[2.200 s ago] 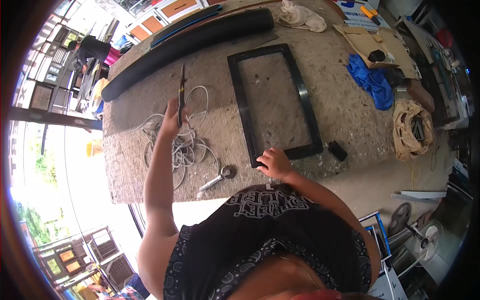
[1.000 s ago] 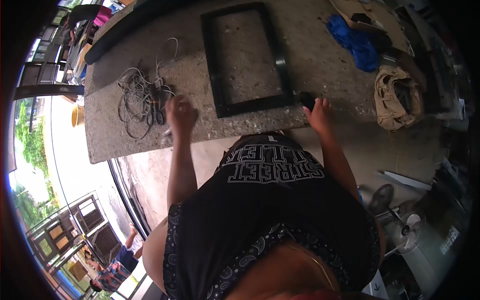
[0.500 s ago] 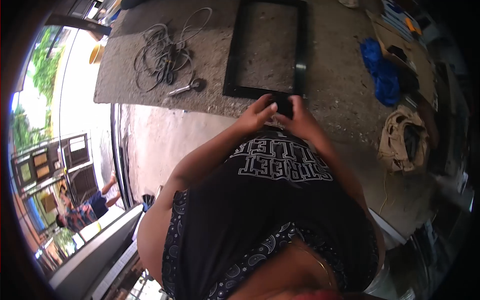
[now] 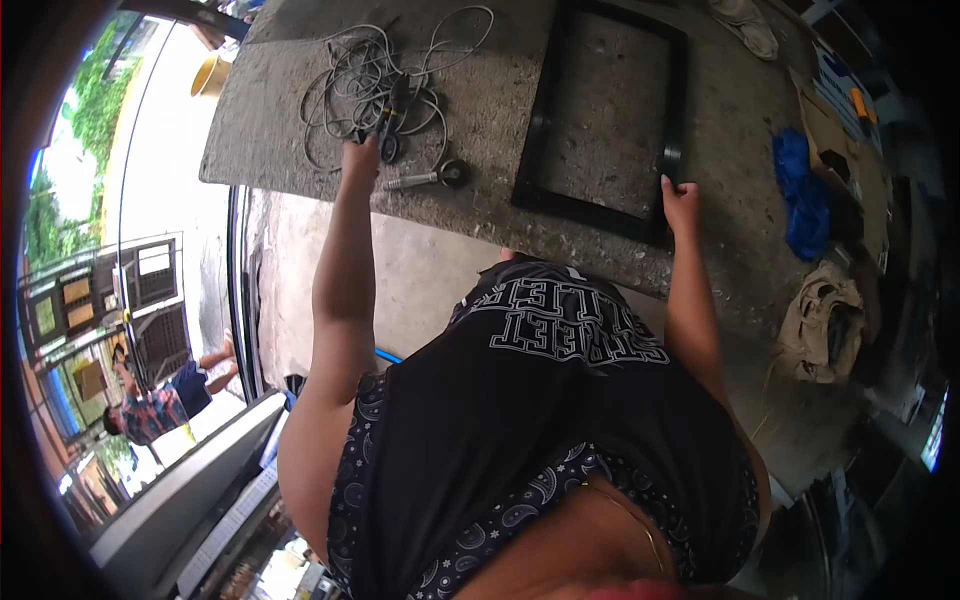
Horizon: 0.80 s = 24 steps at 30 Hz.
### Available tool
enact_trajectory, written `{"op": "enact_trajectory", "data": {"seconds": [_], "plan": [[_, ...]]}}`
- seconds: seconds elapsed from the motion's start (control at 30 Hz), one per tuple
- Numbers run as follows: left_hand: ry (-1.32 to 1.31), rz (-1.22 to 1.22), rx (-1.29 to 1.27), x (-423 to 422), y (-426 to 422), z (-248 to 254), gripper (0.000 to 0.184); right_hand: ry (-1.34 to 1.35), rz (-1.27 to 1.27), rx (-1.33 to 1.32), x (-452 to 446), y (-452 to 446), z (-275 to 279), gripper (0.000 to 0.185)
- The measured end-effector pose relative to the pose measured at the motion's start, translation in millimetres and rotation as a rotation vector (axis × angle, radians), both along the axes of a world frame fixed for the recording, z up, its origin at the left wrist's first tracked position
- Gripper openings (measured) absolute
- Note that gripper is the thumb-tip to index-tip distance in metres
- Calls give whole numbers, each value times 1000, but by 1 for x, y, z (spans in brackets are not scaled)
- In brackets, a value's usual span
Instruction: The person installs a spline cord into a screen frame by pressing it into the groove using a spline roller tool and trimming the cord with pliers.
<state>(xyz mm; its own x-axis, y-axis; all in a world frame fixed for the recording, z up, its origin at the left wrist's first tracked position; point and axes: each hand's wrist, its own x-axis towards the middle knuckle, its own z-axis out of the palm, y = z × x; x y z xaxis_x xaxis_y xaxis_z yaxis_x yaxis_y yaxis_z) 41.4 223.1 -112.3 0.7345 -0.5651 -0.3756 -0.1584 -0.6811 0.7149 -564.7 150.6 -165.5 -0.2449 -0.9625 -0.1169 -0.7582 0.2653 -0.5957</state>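
Observation:
My left hand (image 4: 361, 160) is closed on a handle of the black scissors (image 4: 388, 148), which lie against a tangled grey cord (image 4: 350, 85) on the rough table. Just right of them is a silver-handled tool with a round dark head (image 4: 453, 174). A black rectangular frame (image 4: 532, 150) lies flat on the table. Beside its near right corner is my right hand (image 4: 682, 205), thumb and forefinger apart at the frame's edge, with nothing visible between them. Its other fingers are hard to make out.
At the right are a blue cloth (image 4: 800, 195), cardboard (image 4: 825, 125), an orange-handled tool (image 4: 862, 105) and a tan bag (image 4: 822, 325). The table's near edge (image 4: 450, 228) runs before my body. Another person (image 4: 155, 410) is outside at the left. A pale cloth (image 4: 745, 25) lies at the back.
My hands, together around a small black object half a second ago, have moved apart. The left one has reached left to the scissors, the right one to the frame's corner. The camera view has shifted.

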Motion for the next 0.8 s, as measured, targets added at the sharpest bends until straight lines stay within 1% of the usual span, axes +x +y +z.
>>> {"op": "enact_trajectory", "data": {"seconds": [0.07, 0.1, 0.13, 0.17, 0.23, 0.27, 0.33, 0.37, 0.4, 0.5, 0.6, 0.7, 0.73, 0.8], "plan": [[-487, -92, 175, 70, -12, -46, 45, 88, -9, 38, 8, 5, 3, 60], [-732, -148, 249, 83, -24, -60, 49, 128, -22, 45, 11, 5, 3, 62], [-712, -192, 310, 68, -29, -31, 54, 168, -43, 49, 13, 5, 3, 64], [-696, -238, 368, 48, -23, 7, 60, 172, -42, 122, 12, 3, 5, 66], [-909, -133, 153, 50, -25, -22, 64, 168, -40, 264, 12, -1, 13, 69], [-897, -236, 44, 42, -25, -19, 61, 148, -95, 281, 15, -1, 13, 73], [-860, -419, -168, 15, -19, -7, 57, 82, -158, 308, 22, 5, 35, 75], [-817, -469, -247, -1, -16, -2, 52, 48, -179, 317, 24, 5, 45, 76], [-776, -515, -324, -19, -12, 4, 48, 22, -193, 280, 24, 8, 47, 72], [-655, -672, -540, -70, -4, 11, 31, 95, -200, -132, -1, 15, 7, 64], [-517, -694, -559, -116, 8, 19, 21, 44, -284, -106, -39, 38, 4, 59], [-376, -756, -517, -146, 20, 34, 19, -61, -316, -34, -76, 67, 27, 58], [-535, -818, -621, -150, 23, 31, 17, -115, -323, -10, -89, 75, 30, 70], [-382, -831, -576, -166, 29, 34, 16, -142, -319, 70, -102, 89, 38, 80]]}}
